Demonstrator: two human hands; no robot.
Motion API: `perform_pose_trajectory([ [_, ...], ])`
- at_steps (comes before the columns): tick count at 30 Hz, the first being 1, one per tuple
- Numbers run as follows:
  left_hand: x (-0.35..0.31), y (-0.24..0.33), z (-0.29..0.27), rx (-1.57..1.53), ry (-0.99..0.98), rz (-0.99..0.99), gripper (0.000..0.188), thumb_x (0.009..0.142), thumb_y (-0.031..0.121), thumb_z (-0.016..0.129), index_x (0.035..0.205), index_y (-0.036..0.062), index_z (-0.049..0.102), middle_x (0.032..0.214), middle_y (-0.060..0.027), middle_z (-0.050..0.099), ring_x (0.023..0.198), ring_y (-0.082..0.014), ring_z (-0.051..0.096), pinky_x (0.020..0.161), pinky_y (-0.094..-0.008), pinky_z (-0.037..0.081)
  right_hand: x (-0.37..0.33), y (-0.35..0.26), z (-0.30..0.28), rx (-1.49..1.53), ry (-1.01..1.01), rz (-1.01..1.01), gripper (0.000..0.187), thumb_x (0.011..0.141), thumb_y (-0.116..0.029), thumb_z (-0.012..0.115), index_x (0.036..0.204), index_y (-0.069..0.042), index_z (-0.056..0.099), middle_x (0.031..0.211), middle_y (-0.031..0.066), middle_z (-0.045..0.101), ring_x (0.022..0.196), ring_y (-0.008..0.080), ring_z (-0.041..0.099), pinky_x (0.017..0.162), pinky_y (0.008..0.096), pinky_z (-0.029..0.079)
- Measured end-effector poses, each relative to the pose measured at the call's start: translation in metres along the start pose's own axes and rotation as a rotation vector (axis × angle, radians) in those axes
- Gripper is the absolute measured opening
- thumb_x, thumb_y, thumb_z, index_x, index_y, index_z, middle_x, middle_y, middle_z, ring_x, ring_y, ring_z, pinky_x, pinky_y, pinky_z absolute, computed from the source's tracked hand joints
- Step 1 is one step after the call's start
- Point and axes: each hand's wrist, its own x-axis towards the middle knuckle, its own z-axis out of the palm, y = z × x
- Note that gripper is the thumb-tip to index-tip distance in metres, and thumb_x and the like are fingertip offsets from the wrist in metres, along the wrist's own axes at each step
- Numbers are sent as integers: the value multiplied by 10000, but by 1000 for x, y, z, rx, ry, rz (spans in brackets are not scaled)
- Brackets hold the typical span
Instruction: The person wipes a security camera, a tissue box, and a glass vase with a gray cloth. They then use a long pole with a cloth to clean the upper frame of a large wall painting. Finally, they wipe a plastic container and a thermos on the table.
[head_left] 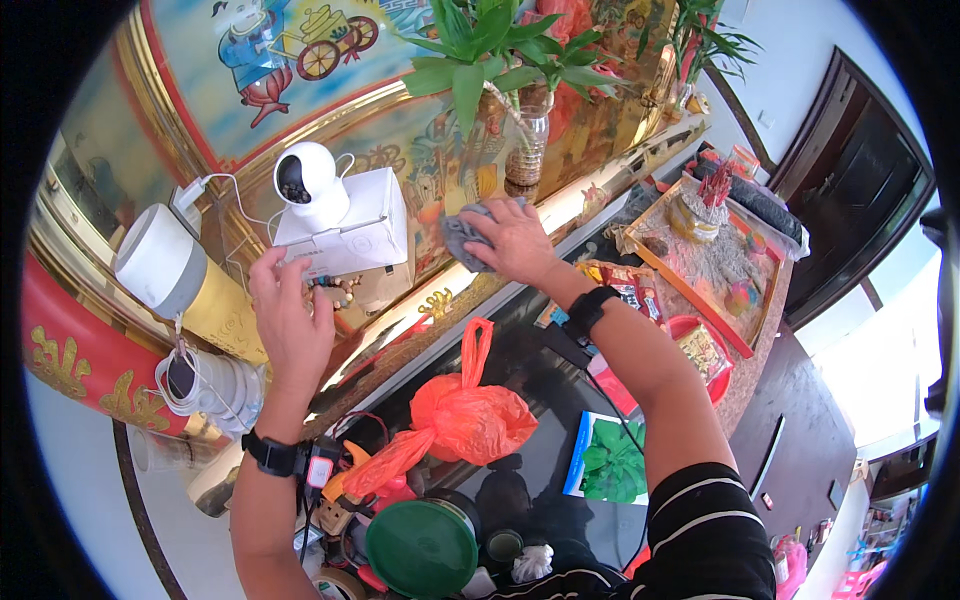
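Note:
My right hand (520, 240) presses a crumpled grey cloth (466, 236) onto the golden ledge below the glass panel, its fingers over the cloth. My left hand (290, 315) is raised beside a white cardboard box (365, 240), fingers apart and slightly bent, holding nothing I can see. Whether its fingertips touch the box is unclear. On that box stands a white round-headed camera (312, 190). A string of beads (340, 288) shows just right of my left hand, below the box. Right of the cloth, a glass vase (527, 150) holds a leafy green plant.
An orange plastic bag (470, 418), a green-lidded tub (422, 545) and a leaf-pictured packet (610, 460) lie on the dark tabletop nearest me. At right are a wooden-framed ash tray (700, 300) and a red dish (708, 350). A white-and-yellow cylinder (165, 260) stands at left.

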Motion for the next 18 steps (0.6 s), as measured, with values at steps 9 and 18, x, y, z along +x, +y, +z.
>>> perform_pose_trajectory([
  [9, -30, 9, -10, -89, -222, 84, 232, 723, -6, 612, 950, 19, 572, 1071, -152, 511, 985, -341, 535, 855, -408, 453, -41, 87, -20, -180, 29, 310, 472, 851, -297, 653, 1295, -181, 540, 1150, 124, 555, 1170, 380, 483, 899, 506, 451],
  [18, -7, 36, 30, -87, -477, 137, 190, 768, 46, 617, 956, 28, 595, 971, -133, 536, 958, -335, 572, 784, -437, 481, -66, 55, -54, 405, -211, 156, 398, 781, -115, 703, 1155, -5, 629, 1017, 245, 654, 959, 395, 626, 861, 419, 491],
])
